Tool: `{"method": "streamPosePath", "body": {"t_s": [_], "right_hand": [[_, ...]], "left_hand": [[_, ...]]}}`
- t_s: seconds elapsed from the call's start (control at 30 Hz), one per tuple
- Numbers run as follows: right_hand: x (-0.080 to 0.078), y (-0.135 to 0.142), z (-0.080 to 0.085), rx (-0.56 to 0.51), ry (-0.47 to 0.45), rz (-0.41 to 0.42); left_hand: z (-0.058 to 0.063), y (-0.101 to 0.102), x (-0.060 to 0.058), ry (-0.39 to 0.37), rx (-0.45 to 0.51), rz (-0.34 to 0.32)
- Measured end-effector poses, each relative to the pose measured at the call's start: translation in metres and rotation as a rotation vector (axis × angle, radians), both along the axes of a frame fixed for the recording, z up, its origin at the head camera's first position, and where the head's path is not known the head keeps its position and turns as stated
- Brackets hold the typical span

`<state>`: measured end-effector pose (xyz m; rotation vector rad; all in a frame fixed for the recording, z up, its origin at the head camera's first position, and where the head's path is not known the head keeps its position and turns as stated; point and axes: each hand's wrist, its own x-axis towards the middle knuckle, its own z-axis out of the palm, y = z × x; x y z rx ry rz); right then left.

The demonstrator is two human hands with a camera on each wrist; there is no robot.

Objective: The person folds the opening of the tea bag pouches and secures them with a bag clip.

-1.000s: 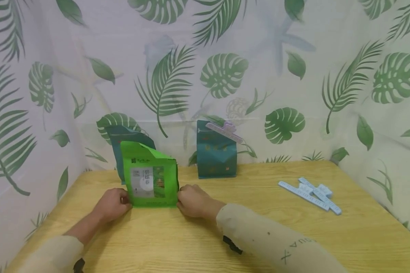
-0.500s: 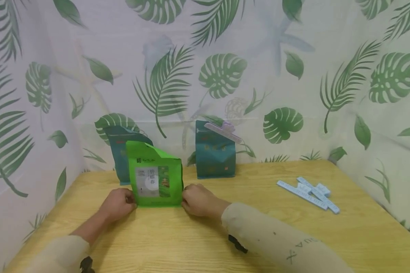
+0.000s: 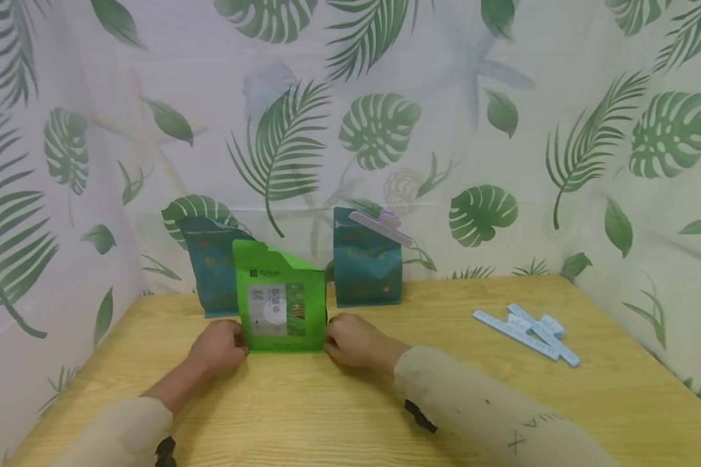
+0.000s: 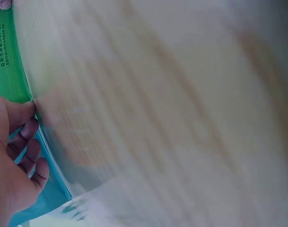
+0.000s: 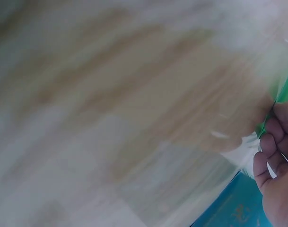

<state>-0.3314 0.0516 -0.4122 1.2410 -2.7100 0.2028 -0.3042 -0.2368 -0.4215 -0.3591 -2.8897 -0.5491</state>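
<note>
A bright green tea bag (image 3: 315,311) stands upright on the wooden table, its top slanting down to the right. My left hand (image 3: 219,347) pinches its lower left corner between thumb and curled fingers, as the left wrist view of that hand (image 4: 16,156) also shows. At the opposite lower corner, my right hand (image 3: 356,340) pinches the bag too; its curled fingers (image 5: 271,137) show at the edge of the right wrist view. Behind the green bag, a teal bag (image 3: 210,272) with a slanting top is partly hidden.
A second teal bag (image 3: 368,279) stands near the back wall, a purple sealing clip (image 3: 381,227) across its slanted top. Two pale blue sealing clips (image 3: 516,334) lie crossed on the table (image 3: 304,415) at the right. Leaf-patterned cloth (image 3: 432,58) encloses the back and sides.
Both hands have slid the green bag to the right along the table, and it now covers more of the teal bag's right side. The other bags and clips stay put.
</note>
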Motion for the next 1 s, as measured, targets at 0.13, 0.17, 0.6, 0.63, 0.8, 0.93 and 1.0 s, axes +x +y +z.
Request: {"method": "streamPosePath", "body": {"t_s": [0.13,0.17,0.6,0.63,0.8,0.93,1.0], "right_hand": [[-0.002,0.006,-0.002,-0.018,0.002,0.006],[-0.002,0.007,-0.002,-0.022,0.003,0.009],[0.0,0.026,-0.008,-0.03,0.055,-0.031],[0.0,0.028,-0.008,-0.023,0.064,-0.036],[0.003,0.032,-0.01,0.014,0.089,-0.073],[0.004,0.034,-0.01,0.031,0.074,-0.103],[0.005,0.036,-0.01,0.045,0.077,-0.119]], "left_hand": [[0.001,0.005,-0.001,0.021,-0.033,-0.016],[0.001,0.006,-0.001,0.032,-0.045,-0.025],[0.002,0.027,0.0,0.096,-0.135,-0.08],[0.002,0.029,0.0,0.09,-0.141,-0.076],[0.001,0.035,0.0,0.081,-0.171,-0.045],[0.001,0.038,-0.001,0.092,-0.186,-0.049],[0.001,0.041,-0.001,0.095,-0.183,-0.057]]}}
